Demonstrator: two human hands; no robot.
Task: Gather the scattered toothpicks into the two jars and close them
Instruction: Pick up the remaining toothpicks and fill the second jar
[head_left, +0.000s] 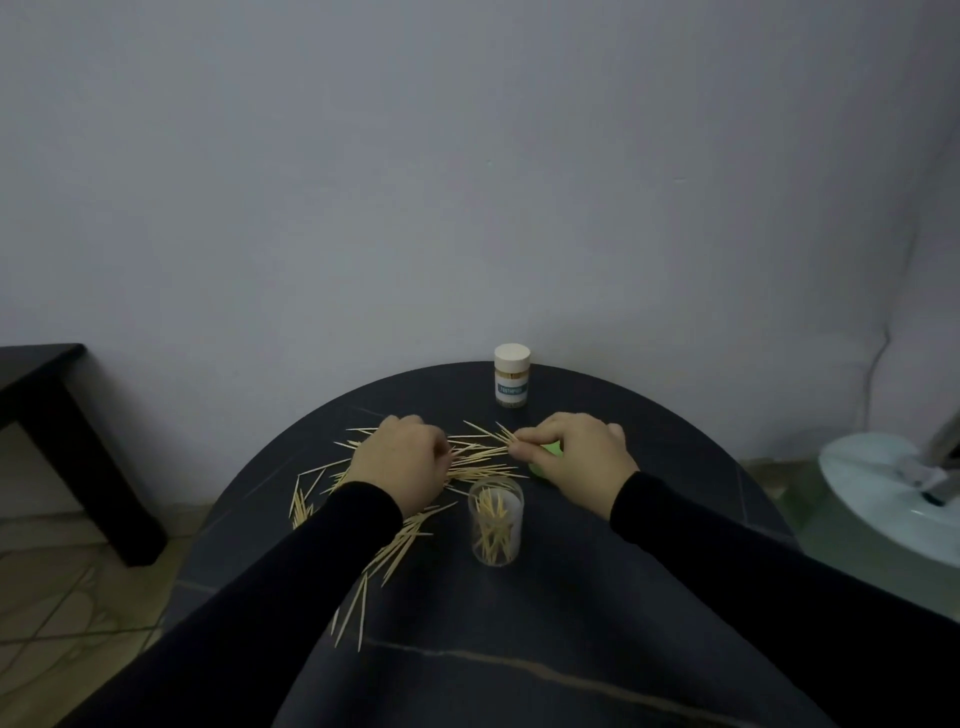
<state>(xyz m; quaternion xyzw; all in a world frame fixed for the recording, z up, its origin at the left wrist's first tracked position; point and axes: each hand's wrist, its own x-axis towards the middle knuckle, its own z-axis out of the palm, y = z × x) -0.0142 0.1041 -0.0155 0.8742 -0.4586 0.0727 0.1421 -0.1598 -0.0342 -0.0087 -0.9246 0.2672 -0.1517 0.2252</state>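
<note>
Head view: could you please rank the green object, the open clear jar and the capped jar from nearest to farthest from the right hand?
1. Green object: directly under the right hand, partly hidden.
2. Open clear jar: toward the person, to the hand's left.
3. Capped jar: at the table's far edge.

Toothpicks (467, 460) scattered behind open jar (496, 522); capped jar (512, 375) apparently full.
</note>
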